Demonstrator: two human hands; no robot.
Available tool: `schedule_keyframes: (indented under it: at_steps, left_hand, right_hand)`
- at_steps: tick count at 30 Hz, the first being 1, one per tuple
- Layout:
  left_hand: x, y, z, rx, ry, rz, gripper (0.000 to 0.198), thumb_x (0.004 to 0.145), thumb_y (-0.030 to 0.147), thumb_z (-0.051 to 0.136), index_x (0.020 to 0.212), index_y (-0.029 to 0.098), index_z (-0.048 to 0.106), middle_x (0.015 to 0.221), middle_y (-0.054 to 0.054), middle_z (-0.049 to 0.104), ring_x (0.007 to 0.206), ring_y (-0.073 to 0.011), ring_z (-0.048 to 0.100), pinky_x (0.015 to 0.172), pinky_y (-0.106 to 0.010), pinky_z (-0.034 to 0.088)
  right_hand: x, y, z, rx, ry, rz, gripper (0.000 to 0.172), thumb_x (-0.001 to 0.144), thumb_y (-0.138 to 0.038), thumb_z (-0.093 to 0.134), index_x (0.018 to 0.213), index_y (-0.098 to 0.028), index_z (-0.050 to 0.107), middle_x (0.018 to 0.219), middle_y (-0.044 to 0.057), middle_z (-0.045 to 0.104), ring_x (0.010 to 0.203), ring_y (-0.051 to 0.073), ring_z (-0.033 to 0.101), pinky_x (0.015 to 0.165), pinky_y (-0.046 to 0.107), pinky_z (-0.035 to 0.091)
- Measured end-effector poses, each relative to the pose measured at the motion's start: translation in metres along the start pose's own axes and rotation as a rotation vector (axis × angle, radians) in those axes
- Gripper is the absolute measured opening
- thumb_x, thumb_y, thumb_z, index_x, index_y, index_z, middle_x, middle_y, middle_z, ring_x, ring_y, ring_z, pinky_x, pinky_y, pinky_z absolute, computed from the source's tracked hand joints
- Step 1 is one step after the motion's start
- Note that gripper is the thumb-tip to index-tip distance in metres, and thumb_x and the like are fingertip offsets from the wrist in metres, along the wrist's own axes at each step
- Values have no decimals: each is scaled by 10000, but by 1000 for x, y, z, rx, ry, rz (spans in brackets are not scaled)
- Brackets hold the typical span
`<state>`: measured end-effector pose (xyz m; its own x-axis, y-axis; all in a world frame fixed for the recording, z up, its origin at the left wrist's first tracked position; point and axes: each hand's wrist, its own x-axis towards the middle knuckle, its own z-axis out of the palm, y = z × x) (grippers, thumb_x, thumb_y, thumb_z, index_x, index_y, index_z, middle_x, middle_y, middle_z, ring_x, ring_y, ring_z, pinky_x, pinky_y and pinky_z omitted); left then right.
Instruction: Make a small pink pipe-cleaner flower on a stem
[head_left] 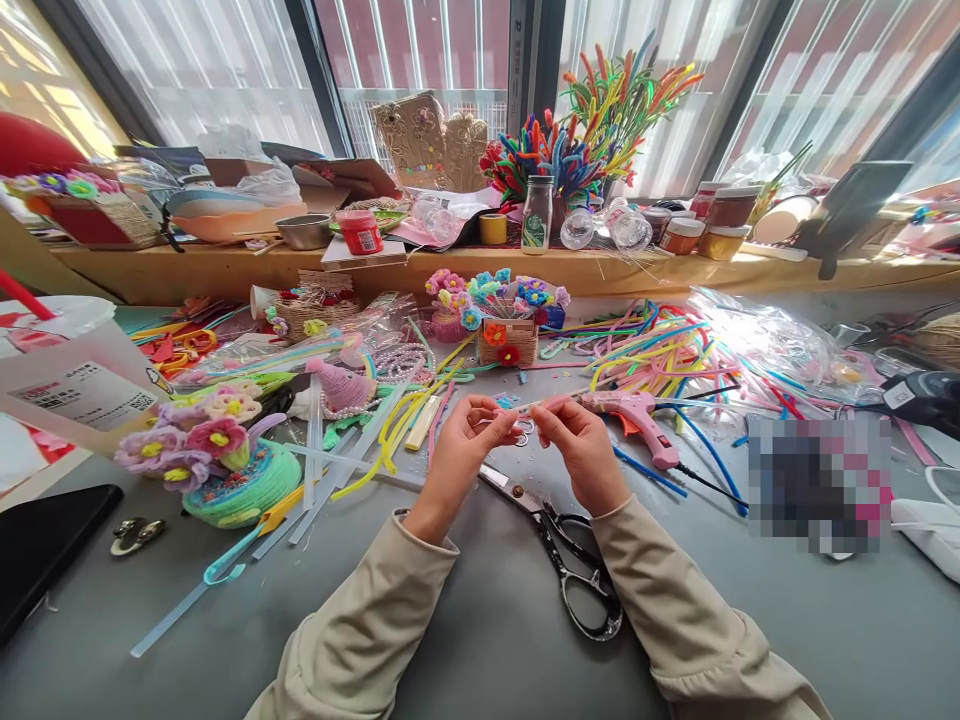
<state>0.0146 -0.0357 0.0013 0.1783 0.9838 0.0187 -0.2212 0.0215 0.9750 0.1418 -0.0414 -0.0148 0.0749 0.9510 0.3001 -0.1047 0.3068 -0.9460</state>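
Note:
My left hand [466,447] and my right hand [581,445] meet above the grey table [480,640], both pinching a thin pink pipe cleaner [525,407] that runs between the fingertips. A small curled bit hangs under the pinch. Black-handled scissors [570,560] lie on the table just below my right wrist. A pink glue gun [637,425] rests right beside my right hand.
Loose coloured pipe cleaners [660,350] spread to the right. A small flower basket [508,330] stands behind my hands. A green yarn basket with flowers [225,465] sits to the left, near a plastic cup [67,370] and a black phone [45,540]. Jars and a bouquet line the windowsill.

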Motion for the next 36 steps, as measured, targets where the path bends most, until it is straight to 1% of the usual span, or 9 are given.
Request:
schedule_keyframes:
  at_steps: [7, 11, 16, 23, 27, 29, 32, 34, 36]
  left_hand:
    - [-1, -4, -2, 27, -52, 6, 240, 671, 310, 551, 811, 116, 568, 747, -37, 601, 687, -131, 580, 679, -273, 471]
    - [-1, -3, -2, 95, -72, 28, 251, 666, 313, 552, 814, 115, 596, 762, -55, 614, 693, -145, 574, 645, -268, 474]
    - [0, -3, -3, 171, 10, 97, 301, 647, 307, 567, 896, 140, 594, 850, -59, 583, 698, -137, 558, 624, -255, 470]
    - [0, -1, -4, 144, 86, 212, 393, 628, 240, 591, 1013, 191, 530, 829, -20, 550, 780, -120, 524, 696, -227, 437]
    - [-2, 0, -2, 72, 109, 265, 315, 611, 211, 609, 910, 180, 515, 832, -14, 561, 800, -124, 538, 728, -241, 428]
    - [-3, 0, -1, 70, 110, 279, 258, 607, 206, 612, 843, 168, 514, 810, -11, 565, 777, -121, 544, 723, -241, 430]
    - [-3, 1, -1, 120, 99, 279, 233, 605, 218, 613, 818, 166, 532, 795, -12, 578, 733, -122, 550, 660, -229, 444]
    - [-3, 0, -1, 162, 87, 269, 229, 610, 235, 607, 820, 164, 553, 792, -17, 590, 714, -129, 555, 628, -231, 449]
    - [-3, -1, -3, 195, 68, 236, 228, 623, 250, 594, 831, 158, 571, 785, -24, 604, 707, -139, 561, 621, -237, 452]
  right_hand:
    - [-2, -3, 2, -198, -43, -44, 183, 693, -350, 533, 724, -170, 548, 781, 35, 549, 689, 122, 500, 555, 227, 408]
    - [-4, -4, 3, -240, -11, -62, 188, 692, -355, 531, 689, -167, 540, 791, 42, 555, 681, 124, 510, 538, 226, 413]
    - [-3, -1, 1, -215, 24, -34, 188, 686, -346, 534, 724, -164, 559, 709, 25, 562, 612, 108, 496, 487, 212, 390]
    - [-3, -2, 2, -118, -102, 67, 175, 663, -327, 566, 693, -156, 587, 612, 3, 567, 540, 94, 490, 510, 226, 405]
    - [-4, -2, 4, -96, -201, 85, 164, 667, -320, 567, 687, -157, 573, 627, 6, 583, 586, 105, 520, 550, 232, 420]
    - [-4, -2, 3, -128, -203, 67, 173, 692, -326, 539, 690, -156, 574, 654, 15, 592, 610, 111, 525, 575, 241, 423]
    - [-4, -4, 2, -191, -111, 0, 174, 719, -322, 505, 751, -164, 571, 714, 25, 587, 647, 119, 527, 586, 244, 429]
    - [-4, -6, 1, -243, -42, -85, 158, 722, -294, 507, 815, -178, 561, 767, 29, 571, 694, 124, 529, 583, 237, 437]
    - [-6, -9, 1, -324, -31, -201, 156, 729, -257, 501, 857, -196, 564, 814, 34, 547, 732, 126, 522, 582, 230, 442]
